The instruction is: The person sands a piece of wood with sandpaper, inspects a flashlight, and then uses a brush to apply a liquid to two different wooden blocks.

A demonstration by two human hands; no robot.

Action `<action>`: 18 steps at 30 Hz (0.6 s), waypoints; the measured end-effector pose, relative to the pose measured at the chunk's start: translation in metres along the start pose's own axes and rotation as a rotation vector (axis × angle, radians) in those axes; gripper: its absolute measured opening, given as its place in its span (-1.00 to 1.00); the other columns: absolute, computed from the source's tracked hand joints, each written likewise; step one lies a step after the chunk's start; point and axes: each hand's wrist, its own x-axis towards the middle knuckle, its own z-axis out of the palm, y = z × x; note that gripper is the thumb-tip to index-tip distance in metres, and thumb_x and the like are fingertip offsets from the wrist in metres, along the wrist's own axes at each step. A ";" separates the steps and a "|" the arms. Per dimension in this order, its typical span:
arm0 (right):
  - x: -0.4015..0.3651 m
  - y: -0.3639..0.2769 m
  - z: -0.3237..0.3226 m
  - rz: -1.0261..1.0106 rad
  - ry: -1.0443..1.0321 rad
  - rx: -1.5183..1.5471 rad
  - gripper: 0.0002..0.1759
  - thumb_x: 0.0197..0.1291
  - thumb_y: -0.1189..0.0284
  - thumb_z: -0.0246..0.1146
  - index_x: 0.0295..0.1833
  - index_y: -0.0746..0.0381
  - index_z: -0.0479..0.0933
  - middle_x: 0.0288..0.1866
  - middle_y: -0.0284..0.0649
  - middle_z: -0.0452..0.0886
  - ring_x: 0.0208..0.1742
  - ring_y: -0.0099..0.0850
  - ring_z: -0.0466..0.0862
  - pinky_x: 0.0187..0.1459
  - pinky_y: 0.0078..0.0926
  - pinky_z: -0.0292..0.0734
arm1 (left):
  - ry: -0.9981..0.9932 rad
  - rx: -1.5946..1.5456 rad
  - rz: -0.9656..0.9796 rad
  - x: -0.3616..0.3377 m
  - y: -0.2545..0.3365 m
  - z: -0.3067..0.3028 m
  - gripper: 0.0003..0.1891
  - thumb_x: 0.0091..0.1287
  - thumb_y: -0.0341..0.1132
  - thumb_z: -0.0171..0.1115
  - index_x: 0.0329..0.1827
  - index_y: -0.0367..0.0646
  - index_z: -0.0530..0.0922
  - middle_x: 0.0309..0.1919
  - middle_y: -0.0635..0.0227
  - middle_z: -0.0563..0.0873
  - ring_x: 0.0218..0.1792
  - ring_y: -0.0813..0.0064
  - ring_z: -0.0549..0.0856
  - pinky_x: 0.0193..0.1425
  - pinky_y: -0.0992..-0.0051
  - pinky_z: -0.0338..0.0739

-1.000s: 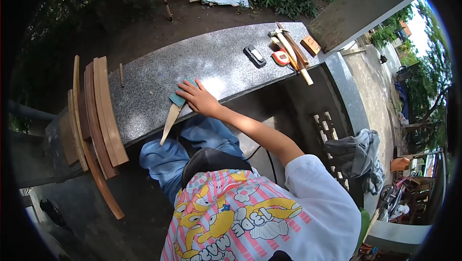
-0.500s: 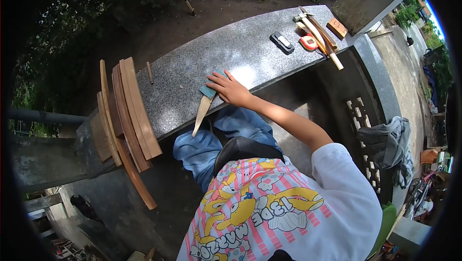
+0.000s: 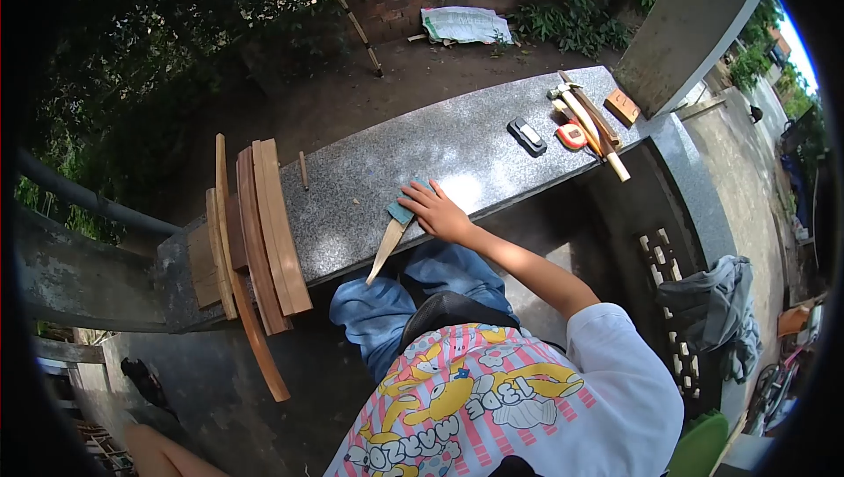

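My right hand lies palm down on the granite bench top, its fingers spread over a teal pad or sheet. Under that teal piece is a tapered strip of pale wood, whose narrow end juts past the bench edge above my jeans. How the palm bears on the pad is hidden. My left hand is out of view; a bare bent limb shows at the lower left border.
Curved wooden strips lie across the bench's left end, beside a thin stick. Farther right are a black-and-white device, a red tape measure, hammer-like tools and a wooden block. Grey cloth hangs at right.
The view has tilted up, so the bench and everything on it sit lower and slightly rightward. A bare limb has come into the lower left. My right hand stays on the teal piece.
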 end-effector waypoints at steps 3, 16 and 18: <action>-0.002 0.000 0.001 0.000 0.022 0.024 -0.37 0.25 0.39 0.15 0.46 0.12 0.26 0.54 -0.15 0.21 0.58 -0.14 0.13 0.53 0.09 -0.05 | 0.115 0.035 -0.038 -0.021 0.009 0.007 -0.47 0.52 -0.12 -0.14 0.40 -0.32 0.26 0.34 0.01 0.34 0.31 0.15 0.40 0.38 0.18 0.30; 0.003 -0.003 -0.002 0.023 -0.007 0.038 -0.37 0.24 0.45 0.13 0.46 0.11 0.28 0.53 -0.16 0.22 0.57 -0.13 0.15 0.52 0.12 -0.04 | 0.238 0.290 -0.016 -0.041 0.031 -0.033 -0.49 0.52 -0.15 -0.16 0.42 -0.28 0.24 0.40 0.03 0.28 0.37 0.15 0.35 0.41 0.15 0.26; 0.002 -0.003 -0.002 0.030 -0.002 0.035 -0.37 0.23 0.45 0.13 0.46 0.11 0.28 0.53 -0.15 0.22 0.58 -0.13 0.15 0.52 0.12 -0.04 | 0.240 0.279 0.003 -0.038 0.026 -0.030 -0.49 0.52 -0.16 -0.16 0.43 -0.28 0.23 0.41 0.03 0.27 0.38 0.15 0.34 0.42 0.15 0.26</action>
